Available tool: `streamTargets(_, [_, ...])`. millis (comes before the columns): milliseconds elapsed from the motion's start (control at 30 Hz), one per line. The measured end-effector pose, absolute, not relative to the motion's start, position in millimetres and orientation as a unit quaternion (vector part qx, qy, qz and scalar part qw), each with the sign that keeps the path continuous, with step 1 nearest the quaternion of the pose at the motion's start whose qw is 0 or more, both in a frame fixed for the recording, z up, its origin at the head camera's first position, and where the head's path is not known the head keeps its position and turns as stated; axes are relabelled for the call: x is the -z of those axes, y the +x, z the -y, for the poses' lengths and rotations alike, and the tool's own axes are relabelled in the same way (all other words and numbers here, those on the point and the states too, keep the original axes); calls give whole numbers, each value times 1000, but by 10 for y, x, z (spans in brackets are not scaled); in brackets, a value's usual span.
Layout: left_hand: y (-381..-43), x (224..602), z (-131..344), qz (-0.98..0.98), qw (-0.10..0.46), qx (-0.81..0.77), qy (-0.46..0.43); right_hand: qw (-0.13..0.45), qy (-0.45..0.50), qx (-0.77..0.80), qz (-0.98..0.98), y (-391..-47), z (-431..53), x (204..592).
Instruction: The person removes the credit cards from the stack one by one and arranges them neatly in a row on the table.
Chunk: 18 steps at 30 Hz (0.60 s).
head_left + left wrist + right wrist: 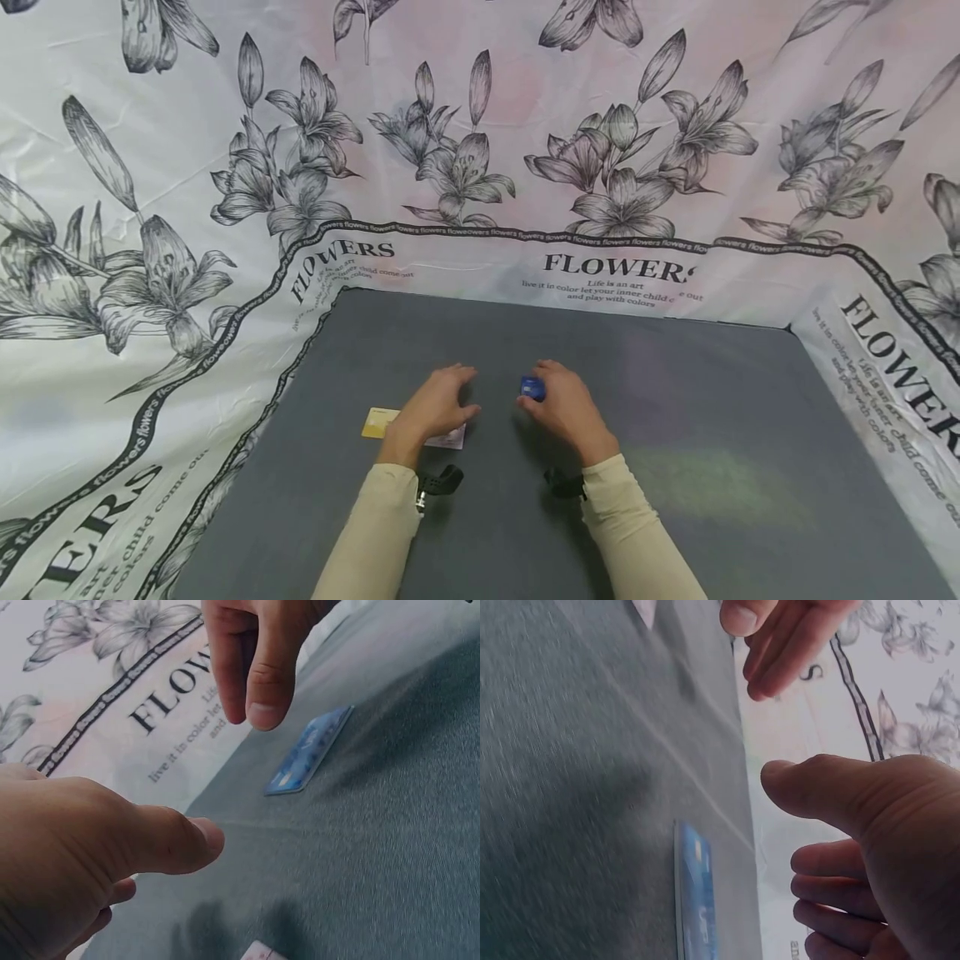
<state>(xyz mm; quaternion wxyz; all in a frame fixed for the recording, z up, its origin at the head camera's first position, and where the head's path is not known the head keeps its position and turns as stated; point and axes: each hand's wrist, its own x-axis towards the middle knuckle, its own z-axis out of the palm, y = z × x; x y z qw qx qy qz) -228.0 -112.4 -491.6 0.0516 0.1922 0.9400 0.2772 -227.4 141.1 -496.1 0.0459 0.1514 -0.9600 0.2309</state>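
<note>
left hand (431, 408) and right hand (568, 408) hover empty, thumbs apart from fingers; a blue card (309, 754) lies on the table (750, 400) below the right, a yellow card (378, 422) and pale card (452, 438) by the left.

yellow card (375, 422): partly behind left hand (432, 407) | blue card (696, 892): print blurred

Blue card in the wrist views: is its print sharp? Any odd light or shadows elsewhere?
Left wrist: print on the blue card blurred, dim shadows near the bottom edge; right wrist: lettering soft too, dark shadow left of it; head: greenish patch on the gray table.
</note>
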Motion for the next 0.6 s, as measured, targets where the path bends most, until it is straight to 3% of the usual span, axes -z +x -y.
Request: streamTargets(600, [-2550, 4888, 811, -932, 46, -274, 233, 31, 131, -213, 968, -2400, -1840, 4908])
